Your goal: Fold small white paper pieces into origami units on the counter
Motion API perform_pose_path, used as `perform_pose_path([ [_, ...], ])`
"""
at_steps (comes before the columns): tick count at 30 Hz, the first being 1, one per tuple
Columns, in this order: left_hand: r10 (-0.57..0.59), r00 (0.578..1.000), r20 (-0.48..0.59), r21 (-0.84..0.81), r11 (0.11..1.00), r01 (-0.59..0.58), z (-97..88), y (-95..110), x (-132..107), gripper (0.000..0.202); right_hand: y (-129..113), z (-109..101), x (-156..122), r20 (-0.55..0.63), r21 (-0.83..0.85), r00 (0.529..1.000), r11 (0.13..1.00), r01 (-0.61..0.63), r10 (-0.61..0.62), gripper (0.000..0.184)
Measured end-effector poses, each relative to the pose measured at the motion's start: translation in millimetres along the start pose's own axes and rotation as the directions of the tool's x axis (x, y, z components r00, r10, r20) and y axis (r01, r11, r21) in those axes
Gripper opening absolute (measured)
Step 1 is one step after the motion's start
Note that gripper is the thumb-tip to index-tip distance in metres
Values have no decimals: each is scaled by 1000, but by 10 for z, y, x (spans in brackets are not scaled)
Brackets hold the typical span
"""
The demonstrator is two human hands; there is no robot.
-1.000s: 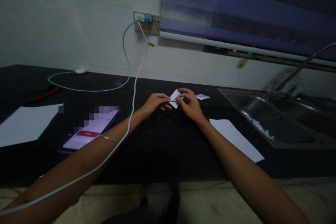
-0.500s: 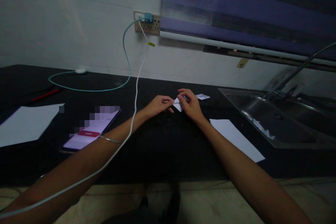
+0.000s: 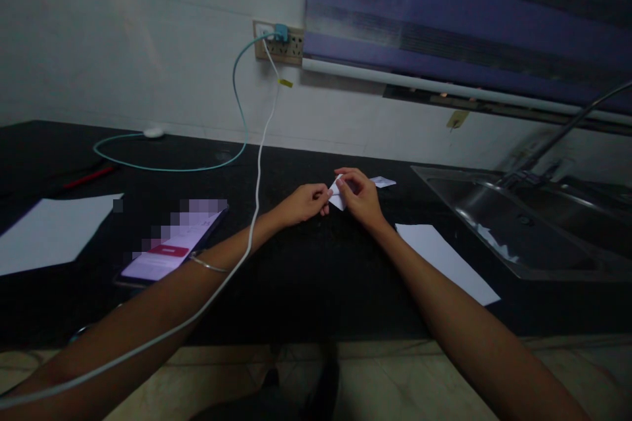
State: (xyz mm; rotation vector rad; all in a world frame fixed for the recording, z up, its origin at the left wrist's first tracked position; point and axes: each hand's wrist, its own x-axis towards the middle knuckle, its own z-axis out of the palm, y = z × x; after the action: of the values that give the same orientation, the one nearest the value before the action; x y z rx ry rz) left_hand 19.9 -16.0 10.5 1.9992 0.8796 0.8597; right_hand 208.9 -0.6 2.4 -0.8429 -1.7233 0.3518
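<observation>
From my remote seat I watch the head view, where the small folded paper (image 3: 337, 201) sits between the two hands over the dark counter (image 3: 316, 289), toward its wall side. I see the left hand (image 3: 303, 204) curled almost closed, its thumb and forefinger pinching the paper's left edge. The right hand (image 3: 364, 196) is partly curled, gripping the other side between its thumb and fingers; I can't tell exactly how its hidden fingertips lie. Just beyond that hand I make out another small white piece (image 3: 384, 181) on the counter. A white sheet (image 3: 447, 266) lies beside the right forearm, near the sink (image 3: 494, 210). On my left I find a phone (image 3: 158, 266) by the other forearm, with a larger sheet (image 3: 59, 233) farther out. A white cable (image 3: 258, 171) hangs across my view, passing in front of the left forearm.
</observation>
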Motion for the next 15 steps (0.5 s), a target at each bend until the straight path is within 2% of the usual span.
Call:
perform_pose_path([
  [6, 51, 998, -22, 132, 990, -47, -8, 12, -24, 37, -80, 0, -4, -41, -11, 999, 1000, -23, 23, 14],
  [15, 84, 996, -30, 118, 990, -80, -24, 36, -25, 36, -112, 15, -5, -93, 29, 994, 998, -50, 52, 10],
])
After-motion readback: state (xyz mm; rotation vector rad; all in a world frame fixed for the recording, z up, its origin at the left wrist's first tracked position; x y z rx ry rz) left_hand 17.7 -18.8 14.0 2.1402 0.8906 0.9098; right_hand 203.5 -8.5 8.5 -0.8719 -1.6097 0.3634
